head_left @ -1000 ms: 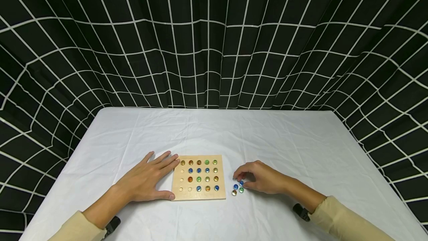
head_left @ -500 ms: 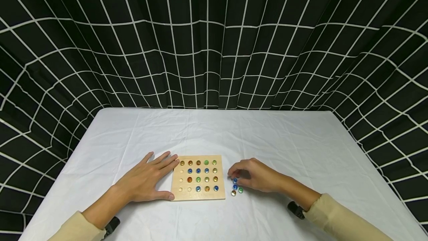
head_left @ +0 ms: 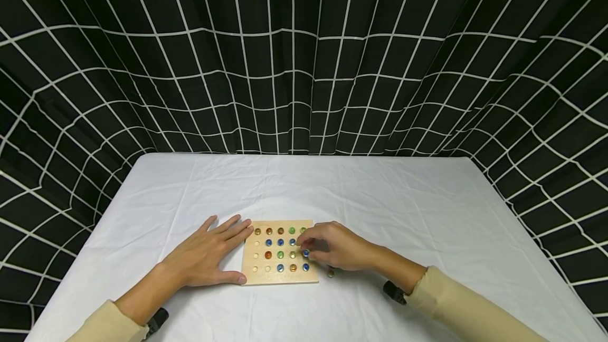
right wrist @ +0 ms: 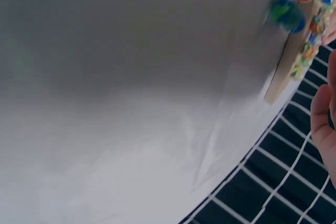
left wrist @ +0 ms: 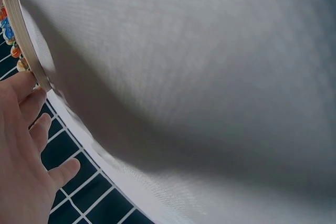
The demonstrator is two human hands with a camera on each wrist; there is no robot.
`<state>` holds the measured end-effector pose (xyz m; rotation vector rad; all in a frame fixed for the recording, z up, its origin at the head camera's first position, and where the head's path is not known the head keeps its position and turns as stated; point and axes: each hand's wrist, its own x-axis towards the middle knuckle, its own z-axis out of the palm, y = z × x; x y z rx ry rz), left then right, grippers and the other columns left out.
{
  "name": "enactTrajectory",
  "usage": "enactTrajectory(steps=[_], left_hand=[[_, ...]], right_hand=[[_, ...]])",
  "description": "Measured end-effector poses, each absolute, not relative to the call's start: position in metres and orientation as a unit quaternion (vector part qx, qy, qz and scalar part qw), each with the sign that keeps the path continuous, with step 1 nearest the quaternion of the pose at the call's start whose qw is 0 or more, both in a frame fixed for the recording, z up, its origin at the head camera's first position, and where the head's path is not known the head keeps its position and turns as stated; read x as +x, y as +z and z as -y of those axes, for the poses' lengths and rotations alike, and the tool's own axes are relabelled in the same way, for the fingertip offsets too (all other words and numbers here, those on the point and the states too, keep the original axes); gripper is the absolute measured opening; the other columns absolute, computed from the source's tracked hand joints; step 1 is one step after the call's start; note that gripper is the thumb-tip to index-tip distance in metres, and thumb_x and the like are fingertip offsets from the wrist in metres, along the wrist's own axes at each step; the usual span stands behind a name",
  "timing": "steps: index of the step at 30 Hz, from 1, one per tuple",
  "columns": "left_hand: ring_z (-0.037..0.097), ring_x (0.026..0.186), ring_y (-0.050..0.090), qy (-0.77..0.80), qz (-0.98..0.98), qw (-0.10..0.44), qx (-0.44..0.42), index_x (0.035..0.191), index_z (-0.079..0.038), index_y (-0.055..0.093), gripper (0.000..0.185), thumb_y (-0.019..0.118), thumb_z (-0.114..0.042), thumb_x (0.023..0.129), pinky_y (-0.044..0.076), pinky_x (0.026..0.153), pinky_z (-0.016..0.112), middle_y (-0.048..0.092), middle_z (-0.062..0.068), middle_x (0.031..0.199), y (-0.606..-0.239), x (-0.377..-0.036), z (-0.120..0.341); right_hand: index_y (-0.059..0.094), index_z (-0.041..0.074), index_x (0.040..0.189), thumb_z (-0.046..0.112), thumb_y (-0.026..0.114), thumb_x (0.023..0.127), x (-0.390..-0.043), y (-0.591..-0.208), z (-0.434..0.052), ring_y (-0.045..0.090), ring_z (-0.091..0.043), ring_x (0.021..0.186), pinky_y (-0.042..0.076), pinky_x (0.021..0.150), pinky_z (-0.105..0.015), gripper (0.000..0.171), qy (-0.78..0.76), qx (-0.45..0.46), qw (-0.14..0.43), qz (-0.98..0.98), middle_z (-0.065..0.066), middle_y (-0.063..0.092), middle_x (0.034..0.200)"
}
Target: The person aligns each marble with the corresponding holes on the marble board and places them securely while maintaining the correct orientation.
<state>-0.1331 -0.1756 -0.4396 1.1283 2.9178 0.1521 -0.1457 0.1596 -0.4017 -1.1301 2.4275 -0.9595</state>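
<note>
Pinching a blue marble (head_left: 306,253) between the curled fingertips of my right hand (head_left: 334,249), I hold it over the right columns of the wooden board (head_left: 279,277), which lies on the white tablecloth (head_left: 380,199). My left hand (head_left: 209,255) rests flat, fingers straight, thumb and fingertips touching the board's left edge. A few loose marbles (head_left: 330,273) lie just beside the board's right edge, partly hidden under my right hand.

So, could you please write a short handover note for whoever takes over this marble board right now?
Left hand: flat on the white tablecloth, fingers straight, touching the left edge of the wooden board.
Right hand: over the board's right edge, pinching a blue marble.
Done: most holes hold marbles.
Left: several holes in the left column and front row look empty; at least one loose marble lies right of the board.
</note>
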Motion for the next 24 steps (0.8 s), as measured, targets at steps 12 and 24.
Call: enactTrajectory(steps=[12,24], left_hand=[[0.024,0.148,0.027,0.050,-0.930,0.003,0.363,0.155,-0.018,0.037,0.102,0.044,-0.087,0.080,0.023,0.114,0.063,0.034,0.001,0.160,-0.439,-0.133,0.176],[0.028,0.147,0.030,0.062,-0.925,-0.004,0.374,0.154,-0.015,0.040,0.100,0.047,-0.083,0.082,0.024,0.113,0.064,0.036,0.004,0.159,-0.439,-0.133,0.177]], right_hand=[[0.070,0.008,0.118,0.006,0.073,0.090,-0.145,-0.398,-0.130,0.062,-0.012,0.093,0.051,0.085,-0.028,0.028,-0.333,-0.418,0.136,-0.834,0.003,0.073,0.105],[0.071,0.012,0.113,0.008,0.072,0.091,-0.142,-0.401,-0.098,0.061,-0.005,0.096,0.045,0.090,-0.017,0.023,-0.286,-0.478,0.120,-0.822,0.008,0.071,0.103]])
